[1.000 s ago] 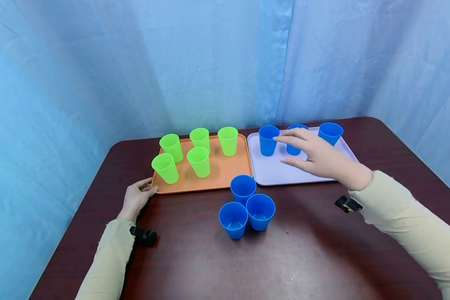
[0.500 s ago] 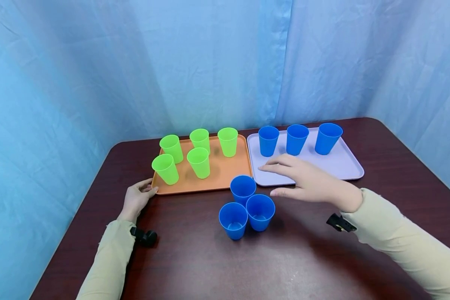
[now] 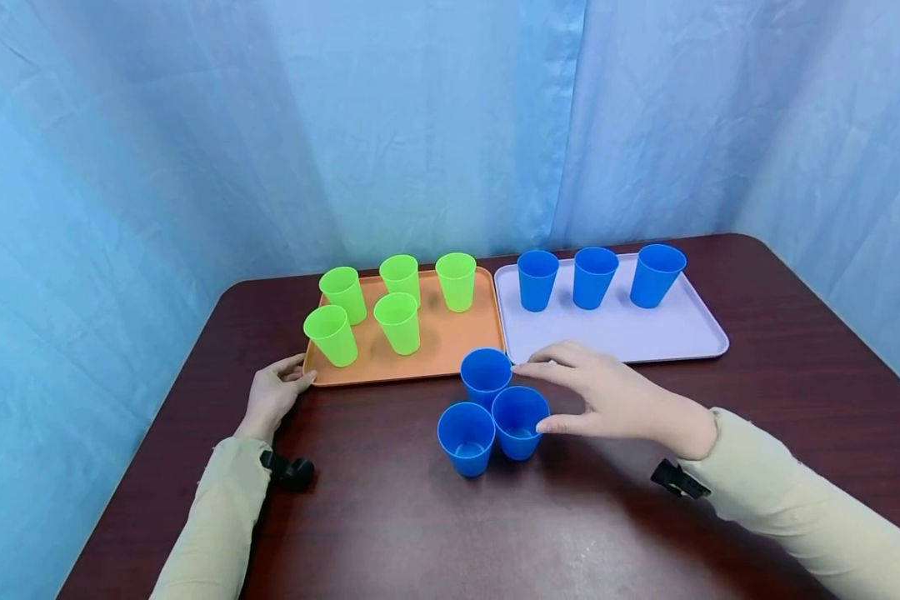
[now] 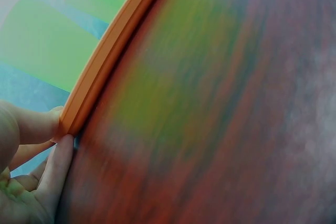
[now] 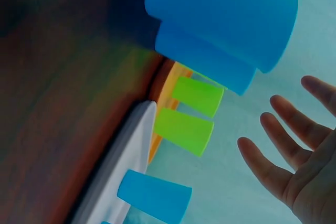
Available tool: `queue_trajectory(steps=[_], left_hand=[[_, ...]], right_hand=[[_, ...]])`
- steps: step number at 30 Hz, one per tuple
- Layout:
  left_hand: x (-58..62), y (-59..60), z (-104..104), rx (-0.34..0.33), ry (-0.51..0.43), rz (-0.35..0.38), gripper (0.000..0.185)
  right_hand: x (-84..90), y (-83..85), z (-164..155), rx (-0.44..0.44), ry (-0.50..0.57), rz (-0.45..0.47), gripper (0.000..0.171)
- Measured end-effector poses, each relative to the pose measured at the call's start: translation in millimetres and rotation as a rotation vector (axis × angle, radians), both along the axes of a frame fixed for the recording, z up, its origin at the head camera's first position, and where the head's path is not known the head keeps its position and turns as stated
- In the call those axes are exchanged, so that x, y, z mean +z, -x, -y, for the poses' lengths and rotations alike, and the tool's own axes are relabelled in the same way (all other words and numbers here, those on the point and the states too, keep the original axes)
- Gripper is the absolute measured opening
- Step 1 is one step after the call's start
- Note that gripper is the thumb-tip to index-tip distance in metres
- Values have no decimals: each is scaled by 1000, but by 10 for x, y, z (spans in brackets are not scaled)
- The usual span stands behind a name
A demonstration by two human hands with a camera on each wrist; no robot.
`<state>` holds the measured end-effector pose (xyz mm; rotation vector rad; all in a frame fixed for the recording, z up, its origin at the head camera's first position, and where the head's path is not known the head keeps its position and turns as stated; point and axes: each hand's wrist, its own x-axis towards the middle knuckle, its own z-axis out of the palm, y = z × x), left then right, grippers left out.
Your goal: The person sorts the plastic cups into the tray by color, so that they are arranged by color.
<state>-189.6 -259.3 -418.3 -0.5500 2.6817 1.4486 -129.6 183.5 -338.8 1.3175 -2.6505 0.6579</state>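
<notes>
My left hand [image 3: 272,400] pinches the near left corner of the orange tray [image 3: 450,354]; thumb and fingers meet at its rim in the left wrist view. Several green cups [image 3: 397,323] stand upright on that tray. My right hand [image 3: 607,392], fingers spread and holding nothing, hovers just right of a cluster of 3 blue cups on the table. These are a rear cup [image 3: 486,371], a right cup [image 3: 521,425] and a left cup [image 3: 467,440]. In the right wrist view, the fingers [image 5: 294,124] are apart from the cups.
A pale purple tray [image 3: 615,337] lies against the orange tray's right side, bearing 3 blue cups [image 3: 594,279] in a row along its back. Both trays sit near the far edge of the dark wooden table [image 3: 390,533]. Blue curtains [image 3: 435,125] hang behind.
My right hand has come from over the purple tray, toward me and slightly left, to beside the blue cup cluster. The left hand, trays and cups have stayed in place.
</notes>
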Motion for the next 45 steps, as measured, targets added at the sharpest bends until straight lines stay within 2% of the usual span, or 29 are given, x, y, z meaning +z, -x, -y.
queue_trajectory(steps=[4, 15, 27, 45], left_hand=[[14, 2, -4, -4, 2, -3, 50], [26, -4, -7, -11, 5, -13, 49], [9, -11, -3, -9, 1, -12, 49], [-3, -19, -1, -2, 4, -13, 48]], right_hand=[[-44, -40, 23, -15, -5, -3, 61], [-138, -119, 126, -10, -22, -125, 65], [-223, -190, 227, -89, -37, -96, 63], [-221, -184, 217, -68, -65, -62, 53]])
